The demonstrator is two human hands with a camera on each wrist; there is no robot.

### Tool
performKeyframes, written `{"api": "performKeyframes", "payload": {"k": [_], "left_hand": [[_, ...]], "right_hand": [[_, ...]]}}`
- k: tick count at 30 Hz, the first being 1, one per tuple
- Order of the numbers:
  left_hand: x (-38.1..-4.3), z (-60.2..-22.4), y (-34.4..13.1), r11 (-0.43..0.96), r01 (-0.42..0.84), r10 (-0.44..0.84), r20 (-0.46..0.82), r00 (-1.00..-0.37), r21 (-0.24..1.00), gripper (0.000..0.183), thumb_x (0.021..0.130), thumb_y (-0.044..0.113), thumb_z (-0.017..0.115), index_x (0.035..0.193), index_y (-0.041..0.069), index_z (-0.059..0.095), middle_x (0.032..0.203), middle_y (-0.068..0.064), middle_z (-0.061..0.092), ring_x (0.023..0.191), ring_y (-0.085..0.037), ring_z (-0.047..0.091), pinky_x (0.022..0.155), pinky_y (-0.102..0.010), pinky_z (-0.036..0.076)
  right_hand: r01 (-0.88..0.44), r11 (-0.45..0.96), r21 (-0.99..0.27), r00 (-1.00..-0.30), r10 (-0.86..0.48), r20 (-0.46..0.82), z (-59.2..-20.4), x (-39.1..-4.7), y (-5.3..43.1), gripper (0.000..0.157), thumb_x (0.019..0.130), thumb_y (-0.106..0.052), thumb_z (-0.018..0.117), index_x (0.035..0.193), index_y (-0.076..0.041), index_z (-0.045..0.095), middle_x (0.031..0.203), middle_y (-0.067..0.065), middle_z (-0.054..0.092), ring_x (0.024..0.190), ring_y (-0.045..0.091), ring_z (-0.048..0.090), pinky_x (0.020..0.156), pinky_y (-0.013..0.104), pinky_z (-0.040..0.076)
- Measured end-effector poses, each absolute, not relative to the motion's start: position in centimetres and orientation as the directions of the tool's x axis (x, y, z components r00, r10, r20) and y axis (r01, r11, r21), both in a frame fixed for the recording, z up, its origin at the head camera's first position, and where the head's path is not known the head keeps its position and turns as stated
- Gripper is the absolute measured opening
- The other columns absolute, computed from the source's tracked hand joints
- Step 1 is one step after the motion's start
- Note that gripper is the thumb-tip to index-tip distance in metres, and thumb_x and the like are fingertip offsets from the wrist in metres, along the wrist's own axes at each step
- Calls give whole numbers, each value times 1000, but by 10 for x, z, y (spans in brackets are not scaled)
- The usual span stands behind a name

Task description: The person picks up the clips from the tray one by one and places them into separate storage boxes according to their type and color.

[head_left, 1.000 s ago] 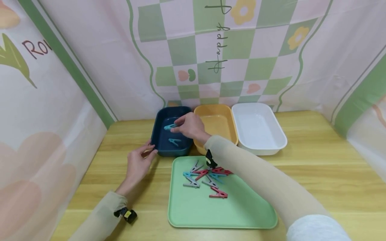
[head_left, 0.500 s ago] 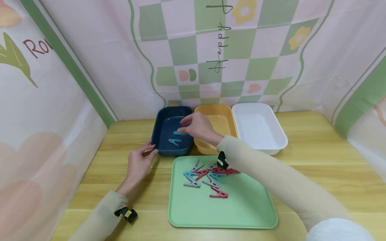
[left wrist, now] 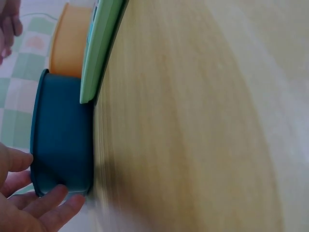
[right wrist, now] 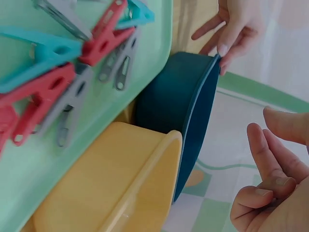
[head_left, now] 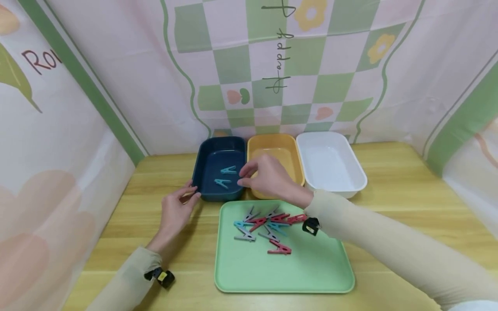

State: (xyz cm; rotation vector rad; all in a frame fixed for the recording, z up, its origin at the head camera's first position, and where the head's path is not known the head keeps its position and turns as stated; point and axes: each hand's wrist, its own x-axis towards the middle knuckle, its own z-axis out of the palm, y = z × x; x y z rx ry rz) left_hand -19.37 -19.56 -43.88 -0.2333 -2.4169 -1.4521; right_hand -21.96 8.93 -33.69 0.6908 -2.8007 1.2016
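Note:
In the head view, my right hand (head_left: pixel 268 175) hovers over the yellow bin (head_left: pixel 292 152), nothing between thumb and fingertips. To its left, two teal clothespins (head_left: pixel 228 170) lie in the dark blue bin (head_left: pixel 199 162). My left hand (head_left: pixel 177 211) touches that bin's front left corner with lightly bent, spread fingers; the left wrist view shows them against the blue bin's wall (left wrist: pixel 65 130). Red, grey and blue clothespins (head_left: pixel 279 247) lie in a loose pile on the green tray (head_left: pixel 307 276). The right wrist view shows my right hand's thumb and index finger (right wrist: pixel 258 142) apart.
A white bin (head_left: pixel 359 177) stands right of the yellow one, all three in a row along the back of the wooden table (head_left: pixel 393 190). A printed cloth (head_left: pixel 268 65) hangs right behind them. The green tray sits directly in front of the bins.
My right hand has let go of a teal clothespin in the blue bin, beside the other one. It has since drawn back rightward over the yellow bin. My left hand stays at the corner.

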Motion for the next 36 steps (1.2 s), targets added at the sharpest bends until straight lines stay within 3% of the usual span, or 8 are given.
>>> {"api": "performKeyframes", "payload": {"k": [18,27,36], "left_hand": [[-192,-435,-195,493,281,-26,337,-941,823,24,97,-3,74,119,-12,72,144,-23,60,114,-36,71,85,-24,60],[-190,-436,-194,501,264,-27,319,-947,824,25,97,-2,74,121,-10,72,146,-21,59,117,-34,70,87,-27,61],[-191,-436,-194,499,269,-23,323,-946,824,25,98,-1,73,121,-10,72,146,-21,59,115,-34,71,85,-25,61]], "right_hand": [[-376,650,-660,-905,-410,112,-342,-163,143,4,90,-17,86,94,-16,83,85,-11,74,92,18,68,84,44,59],[-365,676,-640,-911,-401,97,-349,-148,165,7,89,-16,86,95,-15,82,84,-10,74,81,12,67,67,33,56],[-350,675,-649,-912,-404,72,-363,-141,178,6,88,-18,87,91,-19,82,83,-14,72,81,11,66,64,30,53]]}}
